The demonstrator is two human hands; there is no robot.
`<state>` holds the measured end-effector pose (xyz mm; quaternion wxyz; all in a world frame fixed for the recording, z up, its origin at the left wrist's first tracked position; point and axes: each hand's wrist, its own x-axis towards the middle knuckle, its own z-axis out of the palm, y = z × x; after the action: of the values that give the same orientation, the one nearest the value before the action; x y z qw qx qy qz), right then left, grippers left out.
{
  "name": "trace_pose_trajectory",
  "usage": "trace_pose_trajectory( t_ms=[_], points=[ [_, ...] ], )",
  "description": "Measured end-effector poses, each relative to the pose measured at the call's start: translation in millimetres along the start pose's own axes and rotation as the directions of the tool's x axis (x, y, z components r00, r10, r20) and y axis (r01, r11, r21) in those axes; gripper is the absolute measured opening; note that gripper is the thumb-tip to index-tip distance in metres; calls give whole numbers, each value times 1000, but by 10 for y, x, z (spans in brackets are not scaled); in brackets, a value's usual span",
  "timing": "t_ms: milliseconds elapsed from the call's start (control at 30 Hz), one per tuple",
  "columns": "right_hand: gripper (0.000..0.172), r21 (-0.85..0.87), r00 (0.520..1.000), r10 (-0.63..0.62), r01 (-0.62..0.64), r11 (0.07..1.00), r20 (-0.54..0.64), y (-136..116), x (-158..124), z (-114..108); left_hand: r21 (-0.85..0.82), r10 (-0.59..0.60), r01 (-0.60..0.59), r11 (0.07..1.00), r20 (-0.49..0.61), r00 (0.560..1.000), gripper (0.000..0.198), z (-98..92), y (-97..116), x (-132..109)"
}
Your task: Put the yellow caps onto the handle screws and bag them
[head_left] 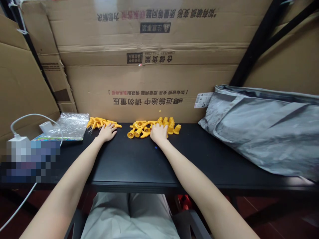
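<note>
My left hand (107, 132) lies palm down at the right side of a pile of yellow plastic pieces (96, 122), fingers spread over the nearest ones. Thin metal springs (90, 130) lie at the pile's front left. My right hand (159, 133) rests over the right part of a second yellow group, its fingers slightly apart and their tips hidden. Yellow funnel-shaped pieces (137, 132) and curved ones lie just left of it. On its right, yellow stepped caps (171, 126) stand close together in rows. I see nothing held in either hand.
A clear plastic bag (72, 124) and a white charger with cable (18, 146) are at the left of the black table (134, 162). A grey bag (259, 132) takes up the right side. A cardboard wall (154, 76) closes off the back.
</note>
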<state>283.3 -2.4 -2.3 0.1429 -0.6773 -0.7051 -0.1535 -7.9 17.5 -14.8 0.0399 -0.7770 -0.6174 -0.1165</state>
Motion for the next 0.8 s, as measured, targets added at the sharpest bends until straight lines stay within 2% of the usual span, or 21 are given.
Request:
trace_pose_trajectory(
  t_ms=[233,367,467,600,667,800],
  points=[
    [38,12,997,60,-60,998,44,15,9,34,69,-16,15,998,13,1000,39,-55,90,-11],
    [39,31,997,56,-58,998,49,25,26,65,-23,-12,12,1000,10,1000,34,-172,249,0],
    [38,55,1000,19,-20,998,21,26,35,81,-218,-71,56,974,-61,996,33,-248,429,20],
    [38,61,999,-34,36,997,-25,17,41,83,-575,-159,19,818,-195,968,36,-226,624,28],
    [40,58,996,-70,73,996,-64,18,52,89,-598,-176,-30,801,-283,943,33,-163,651,14],
    [46,88,975,-129,147,985,-183,54,99,130,-511,-128,-109,853,-406,905,34,-45,598,-43]
  ],
)
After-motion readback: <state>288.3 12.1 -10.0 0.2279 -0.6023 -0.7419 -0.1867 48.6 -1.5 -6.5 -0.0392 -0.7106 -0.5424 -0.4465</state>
